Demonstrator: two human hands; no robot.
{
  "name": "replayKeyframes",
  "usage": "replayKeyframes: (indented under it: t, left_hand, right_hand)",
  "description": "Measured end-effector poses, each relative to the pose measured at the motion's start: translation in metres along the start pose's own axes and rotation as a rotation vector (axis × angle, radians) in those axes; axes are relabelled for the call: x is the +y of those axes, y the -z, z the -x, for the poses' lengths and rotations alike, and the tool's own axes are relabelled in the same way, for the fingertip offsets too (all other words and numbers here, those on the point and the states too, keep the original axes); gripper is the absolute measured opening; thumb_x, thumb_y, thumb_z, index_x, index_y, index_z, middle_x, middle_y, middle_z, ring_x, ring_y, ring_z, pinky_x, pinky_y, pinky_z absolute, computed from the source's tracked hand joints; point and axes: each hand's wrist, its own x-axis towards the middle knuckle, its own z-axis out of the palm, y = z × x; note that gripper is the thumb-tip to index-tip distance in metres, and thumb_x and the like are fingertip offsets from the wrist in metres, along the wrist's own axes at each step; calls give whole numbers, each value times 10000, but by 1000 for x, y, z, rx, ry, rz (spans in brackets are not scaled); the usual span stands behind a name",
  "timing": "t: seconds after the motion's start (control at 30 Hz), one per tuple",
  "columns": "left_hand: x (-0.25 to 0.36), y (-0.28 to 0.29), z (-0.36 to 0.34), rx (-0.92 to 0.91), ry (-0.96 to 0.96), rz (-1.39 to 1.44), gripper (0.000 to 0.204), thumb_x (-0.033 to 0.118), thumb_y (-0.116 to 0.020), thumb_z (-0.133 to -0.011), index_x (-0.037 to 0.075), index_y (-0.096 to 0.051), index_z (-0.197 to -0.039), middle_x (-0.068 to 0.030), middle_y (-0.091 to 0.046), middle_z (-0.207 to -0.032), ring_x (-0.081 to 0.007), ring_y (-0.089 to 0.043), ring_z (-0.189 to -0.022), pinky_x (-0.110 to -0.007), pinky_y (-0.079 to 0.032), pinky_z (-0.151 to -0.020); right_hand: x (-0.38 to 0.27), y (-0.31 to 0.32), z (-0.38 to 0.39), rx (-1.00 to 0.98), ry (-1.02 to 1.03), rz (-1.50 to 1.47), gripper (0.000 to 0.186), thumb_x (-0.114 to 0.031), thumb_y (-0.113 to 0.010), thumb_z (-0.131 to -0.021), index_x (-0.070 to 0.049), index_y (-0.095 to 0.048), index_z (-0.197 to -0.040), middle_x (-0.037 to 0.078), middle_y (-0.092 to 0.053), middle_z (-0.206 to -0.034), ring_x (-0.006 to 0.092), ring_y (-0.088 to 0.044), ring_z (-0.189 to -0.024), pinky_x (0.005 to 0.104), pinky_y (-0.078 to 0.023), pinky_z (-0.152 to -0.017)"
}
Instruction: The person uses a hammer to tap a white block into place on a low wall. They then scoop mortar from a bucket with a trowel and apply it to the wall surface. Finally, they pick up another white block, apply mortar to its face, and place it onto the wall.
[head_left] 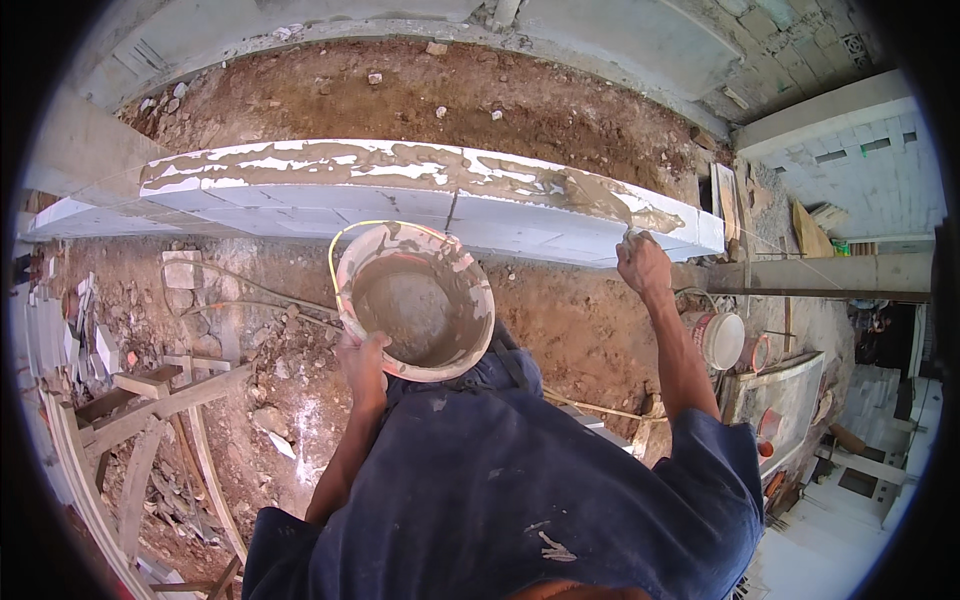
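My left hand [364, 362] is closed on the near left rim of a round bucket [480, 345], tilted against my body. Grey wet mortar [408, 312] lies inside it, and a yellow handle [337, 262] loops over its far left side. My right hand [645, 266] is closed round the handle of a trowel [629, 236], at the near edge of a low wall of white blocks [560, 237]. The mortar-smeared blade is hard to make out from the mortar around it. Uneven mortar [390, 163] covers much of the wall's top, with white showing through in patches.
Timber trestle pieces [165, 405] stand at the lower left, near stacked white blocks [50, 330]. A hose [255, 290] crosses the rubble. To the right are a lidded bucket [722, 340], a mixing trough [780, 400] and a concrete beam [830, 275]. Reddish soil [330, 95] lies beyond the wall.
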Motion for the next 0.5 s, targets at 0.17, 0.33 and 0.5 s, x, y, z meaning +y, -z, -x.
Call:
replayKeyframes:
  t: [0.17,0.33,0.5]
  left_hand:
    - [8,-10,1,-19,0,71,339,-75,-538,-708,-58,-592,-1043,-56,-629,-921,-124,-592,-784,-258,-475,-708]
    - [11,-12,6,-34,76,-27,365,-80,-552,-696,-40,-612,-1053,-56,-637,-864,-118,-591,-724,-257,-476,-653]
    - [25,-25,24,-85,135,-59,350,-53,-548,-699,-28,-626,-1040,-38,-632,-774,-91,-544,-574,-250,-428,-485]
  right_hand:
    - [-14,16,11,-39,112,67,231,-237,-571,-831,-40,-633,-935,176,-618,-953,383,-636,-823,481,-514,-731]
    - [-79,15,38,-282,325,84,233,-244,-568,-806,-46,-649,-897,177,-659,-895,378,-645,-812,467,-520,-728]
    - [-187,-38,24,-533,457,228,260,-242,-591,-764,-20,-692,-856,208,-682,-845,349,-677,-812,428,-538,-715]
